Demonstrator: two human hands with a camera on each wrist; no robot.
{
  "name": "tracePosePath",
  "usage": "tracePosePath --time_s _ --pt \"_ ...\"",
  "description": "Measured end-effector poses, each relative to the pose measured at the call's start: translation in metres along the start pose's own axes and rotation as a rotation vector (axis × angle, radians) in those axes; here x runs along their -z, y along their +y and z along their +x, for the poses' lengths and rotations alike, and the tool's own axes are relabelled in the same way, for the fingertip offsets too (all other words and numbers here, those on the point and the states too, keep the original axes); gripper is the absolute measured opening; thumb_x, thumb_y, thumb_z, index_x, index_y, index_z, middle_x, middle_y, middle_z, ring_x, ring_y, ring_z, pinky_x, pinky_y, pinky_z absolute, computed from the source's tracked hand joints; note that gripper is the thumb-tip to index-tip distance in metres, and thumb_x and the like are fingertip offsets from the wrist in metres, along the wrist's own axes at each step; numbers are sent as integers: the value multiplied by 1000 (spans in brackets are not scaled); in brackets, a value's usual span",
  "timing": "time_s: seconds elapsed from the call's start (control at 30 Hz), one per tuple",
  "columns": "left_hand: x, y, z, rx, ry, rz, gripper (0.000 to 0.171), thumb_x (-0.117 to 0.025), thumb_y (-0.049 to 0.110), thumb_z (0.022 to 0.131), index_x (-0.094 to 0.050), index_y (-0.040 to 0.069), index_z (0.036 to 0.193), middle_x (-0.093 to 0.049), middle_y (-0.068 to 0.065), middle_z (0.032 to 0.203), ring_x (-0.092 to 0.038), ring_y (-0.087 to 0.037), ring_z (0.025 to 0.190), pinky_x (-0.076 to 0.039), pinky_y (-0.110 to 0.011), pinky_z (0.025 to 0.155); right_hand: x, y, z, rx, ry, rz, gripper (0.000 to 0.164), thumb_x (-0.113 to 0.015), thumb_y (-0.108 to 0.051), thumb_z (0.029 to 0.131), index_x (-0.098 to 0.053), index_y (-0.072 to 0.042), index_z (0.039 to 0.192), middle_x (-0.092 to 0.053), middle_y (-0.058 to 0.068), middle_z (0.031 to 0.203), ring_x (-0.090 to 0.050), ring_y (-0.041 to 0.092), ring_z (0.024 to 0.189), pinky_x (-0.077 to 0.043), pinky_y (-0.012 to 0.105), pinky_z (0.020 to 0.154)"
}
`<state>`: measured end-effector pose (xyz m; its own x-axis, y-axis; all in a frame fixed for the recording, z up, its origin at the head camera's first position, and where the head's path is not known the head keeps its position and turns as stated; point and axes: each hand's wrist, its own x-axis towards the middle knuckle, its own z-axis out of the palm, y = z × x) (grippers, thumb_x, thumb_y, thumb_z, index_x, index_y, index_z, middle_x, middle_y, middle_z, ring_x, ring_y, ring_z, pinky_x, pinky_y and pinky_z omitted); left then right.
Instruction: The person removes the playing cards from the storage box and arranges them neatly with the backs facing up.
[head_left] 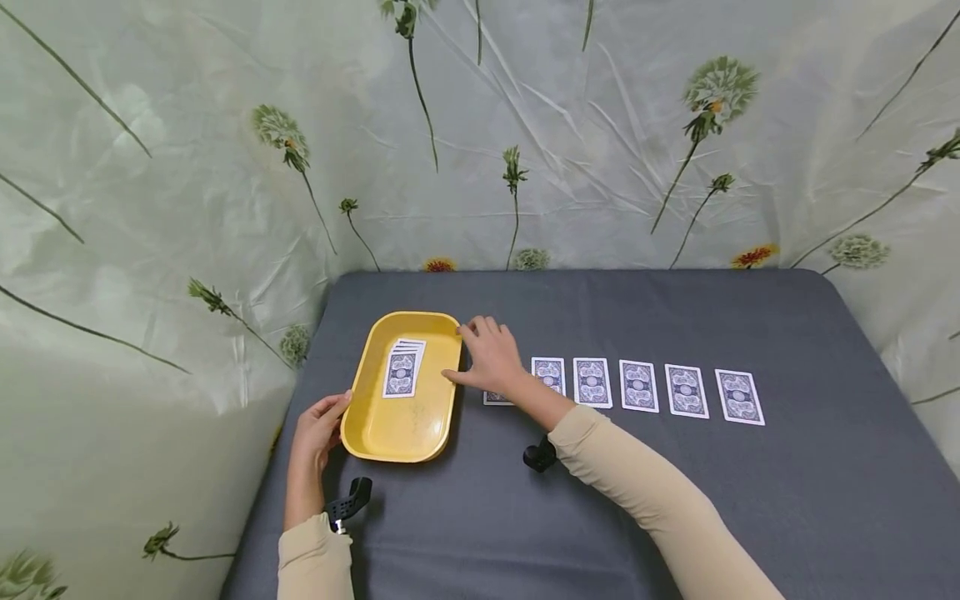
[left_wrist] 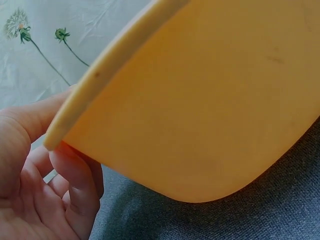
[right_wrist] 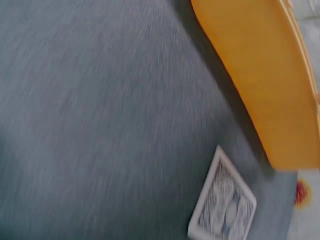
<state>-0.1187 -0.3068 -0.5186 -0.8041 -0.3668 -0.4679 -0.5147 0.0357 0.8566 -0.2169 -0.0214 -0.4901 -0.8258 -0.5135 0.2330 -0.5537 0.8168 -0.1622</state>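
Note:
A yellow tray (head_left: 393, 429) lies on the grey table with a small stack of face-down playing cards (head_left: 403, 369) in it. My left hand (head_left: 322, 421) grips the tray's near left rim. In the left wrist view the thumb (left_wrist: 30, 120) lies over the rim and the fingers (left_wrist: 75, 180) curl under the tray (left_wrist: 200, 100). My right hand (head_left: 483, 354) hovers with its fingers spread beside the tray's right edge, holding nothing I can see. It partly covers one face-down card (head_left: 495, 398). The right wrist view shows that card (right_wrist: 223, 205) beside the tray's wall (right_wrist: 265, 75).
Several more face-down cards run in a row to the right, from one near the wrist (head_left: 549, 373) to the last (head_left: 739, 397). The grey table (head_left: 675, 500) is backed by a floral curtain (head_left: 225, 167) on the far and left sides.

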Motion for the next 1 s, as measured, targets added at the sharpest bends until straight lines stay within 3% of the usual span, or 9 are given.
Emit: tracePosePath --time_s 0.17,0.3,0.57,0.83,1.0 --pt "3 1 0 -28 2 10 42 -68 50 78 -61 12 97 -57 10 76 -57 -5 65 -48 -23 58 -13 -26 12 48 -30 -46 73 -58 -70 72 -54 -17 122 -49 5 110 -45 20 97 -38 34 80" --pt "5 1 0 -43 -12 0 42 -69 49 77 -63 12 95 -58 9 77 -57 -7 64 -48 -23 57 -21 -42 18 108 -63 -72 72 -60 -69 70 -54 -17 119 -50 4 109 -45 21 102 -34 37 90" --pt "5 2 5 0 28 12 39 -67 47 79 -62 12 97 -57 10 75 -55 -6 63 -47 -23 57 -29 -66 31 163 -134 -112 72 -63 -70 66 -55 -16 114 -51 3 104 -46 21 104 -29 40 98" --pt "-1 0 5 -3 16 -20 34 -67 42 82 -62 11 96 -58 9 76 -56 -6 62 -48 -24 56 -39 -75 37 99 -281 -80 82 -63 -72 66 -50 -16 125 -50 4 113 -44 20 106 -33 35 93" --pt "0 -3 8 -11 29 2 43 -67 43 81 -60 7 102 -57 8 77 -55 -6 63 -48 -23 55 -41 -76 44 79 -293 -45 85 -66 -71 65 -48 -15 126 -47 5 111 -42 20 106 -32 37 94"
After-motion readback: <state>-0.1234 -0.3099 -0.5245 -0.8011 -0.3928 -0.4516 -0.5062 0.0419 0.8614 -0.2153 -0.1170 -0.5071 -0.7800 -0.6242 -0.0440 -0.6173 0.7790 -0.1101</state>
